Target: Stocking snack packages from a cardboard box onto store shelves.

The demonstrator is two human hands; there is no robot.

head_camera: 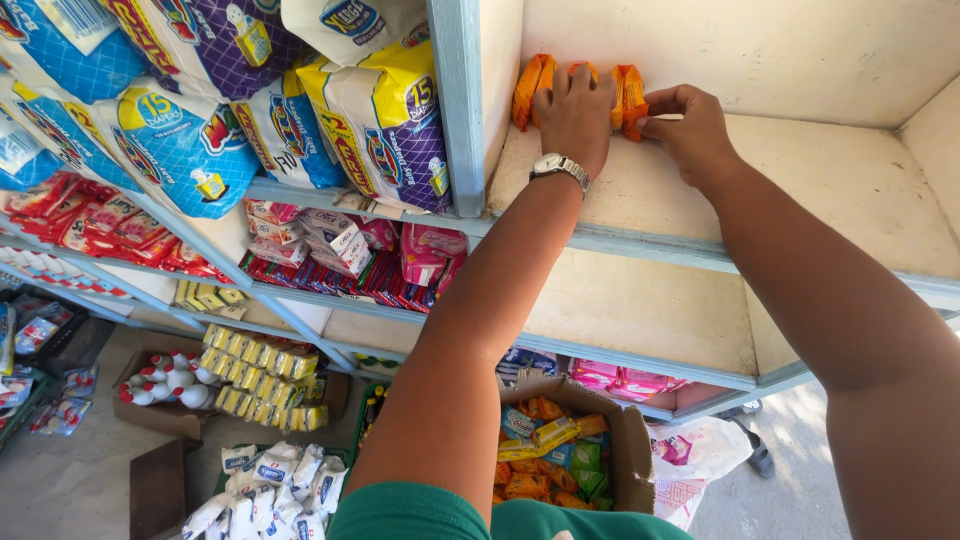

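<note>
Several orange snack packets point(529, 88) stand in a row at the back left of a cream shelf point(820, 170). My left hand point(577, 110), with a silver wristwatch point(558, 165) on the wrist, lies flat over the middle packets. My right hand point(688, 128) pinches the rightmost orange packet point(630, 98) between thumb and fingers. Both arms reach up over the shelf's pale blue front edge. The packets under my left palm are mostly hidden.
A pale blue upright point(458, 100) divides the shelf from stacked diaper bags point(380, 120) at left. Lower shelves hold red and pink packets point(330, 250) and yellow boxes point(260, 375). On the floor stands an open cardboard box of snack packets point(560, 450), white bottles point(165, 380) and white bags point(270, 480).
</note>
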